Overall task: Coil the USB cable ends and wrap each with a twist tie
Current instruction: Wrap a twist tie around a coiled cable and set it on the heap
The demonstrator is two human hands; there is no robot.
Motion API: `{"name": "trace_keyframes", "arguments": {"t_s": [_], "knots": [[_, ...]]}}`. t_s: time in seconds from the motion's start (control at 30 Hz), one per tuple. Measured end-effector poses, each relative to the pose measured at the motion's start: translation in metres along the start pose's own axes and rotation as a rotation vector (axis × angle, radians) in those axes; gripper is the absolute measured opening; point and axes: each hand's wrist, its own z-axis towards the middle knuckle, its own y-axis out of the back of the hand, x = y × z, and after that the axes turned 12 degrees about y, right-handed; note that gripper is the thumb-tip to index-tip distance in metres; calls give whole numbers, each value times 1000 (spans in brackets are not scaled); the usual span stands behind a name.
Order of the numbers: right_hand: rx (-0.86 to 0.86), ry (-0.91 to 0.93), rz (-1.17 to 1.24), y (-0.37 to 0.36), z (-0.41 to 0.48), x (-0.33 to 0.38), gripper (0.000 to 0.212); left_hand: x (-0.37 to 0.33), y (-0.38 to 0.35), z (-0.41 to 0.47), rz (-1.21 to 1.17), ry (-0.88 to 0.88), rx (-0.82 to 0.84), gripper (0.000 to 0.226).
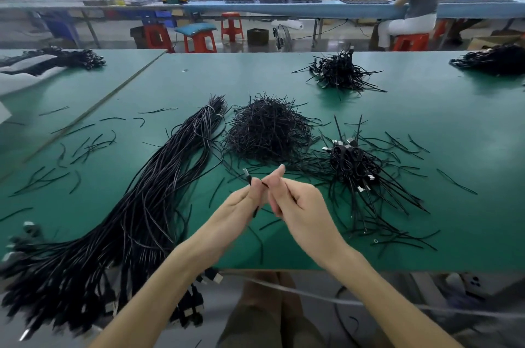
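My left hand [241, 205] grips a black USB cable [247, 176] whose metal plug sticks up above the fingers. My right hand [295, 202] meets it, fingers curled, pinching a thin black strand between the two hands; I cannot tell if that strand is cable or twist tie. Both hands hover over the green table [426, 126]. A long bundle of loose black cables [136, 220] runs from the centre back to the near left edge. A heap of black twist ties [270, 129] lies just beyond my hands. A pile of coiled, tied cables [355, 166] sits to the right.
Stray twist ties [85, 146] litter the table to the left. Another tied pile [341, 72] lies at the far right, more cable heaps at the far left [71, 59] and far right corner [494, 60]. Red stools and seated workers fill the background.
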Motion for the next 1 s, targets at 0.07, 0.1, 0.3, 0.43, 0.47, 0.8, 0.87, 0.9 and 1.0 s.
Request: {"name": "trace_keyframes", "arguments": {"t_s": [0.07,0.1,0.3,0.43,0.47,0.8,0.87,0.9,1.0], "knots": [[-8,-40,100,-9,-5,-1,56,-2,-7,2,-235,-21,18,60],[-1,-49,120,-14,-8,-4,57,-5,-9,2,-348,-33,30,63],[96,-103,46,-14,-22,-27,77,-31,12,-1,-1088,-134,68,50],[84,-161,-67,5,-21,-47,73,-37,35,-17,-946,-87,188,43],[66,-163,-117,10,-17,-51,71,-36,37,-22,-733,-63,217,45],[-113,73,-268,2,21,-26,65,-9,0,-8,443,-33,-142,46],[-131,73,-203,-10,18,-19,68,-5,-4,-2,221,-95,-139,48],[-153,86,-165,-15,15,-17,66,-4,-7,-1,63,-97,-125,51],[-193,153,-143,-24,9,-15,60,-3,-17,1,-431,-99,-33,56]]}}
